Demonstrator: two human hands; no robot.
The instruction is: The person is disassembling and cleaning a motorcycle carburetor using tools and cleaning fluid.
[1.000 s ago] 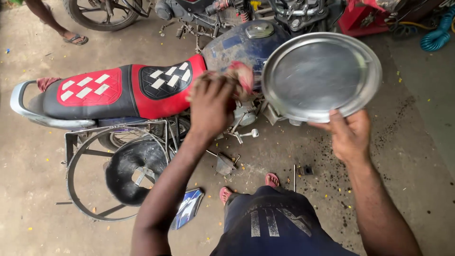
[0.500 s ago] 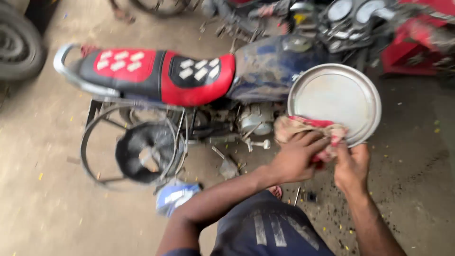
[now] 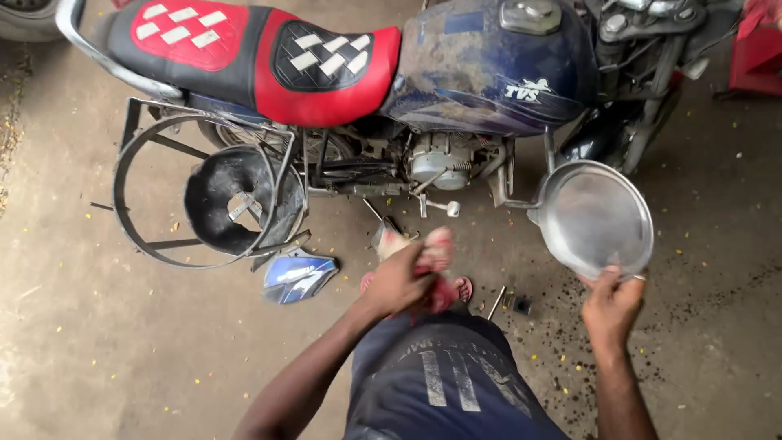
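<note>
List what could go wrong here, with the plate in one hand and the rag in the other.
1. The right hand pinches the metal plate only at its lower rim; that thin grip could slip and drop the plate on the concrete floor.
2. The plate hangs close to the motorcycle and its crash bar; a swing might knock it.
3. Small loose parts lie by the person's feet; they could be stepped on.

One motorcycle [image 3: 391,90], with one red-and-black seat [image 3: 252,57] and one blue fuel tank [image 3: 497,69]. One round metal plate [image 3: 595,218]. One reddish cloth [image 3: 432,265]. One blue panel piece [image 3: 297,277] on floor. One ring-shaped metal carrier frame [image 3: 134,204]. One black bowl-shaped part [image 3: 236,200]. Two hands: left hand [image 3: 399,281], right hand [image 3: 611,305].
</note>
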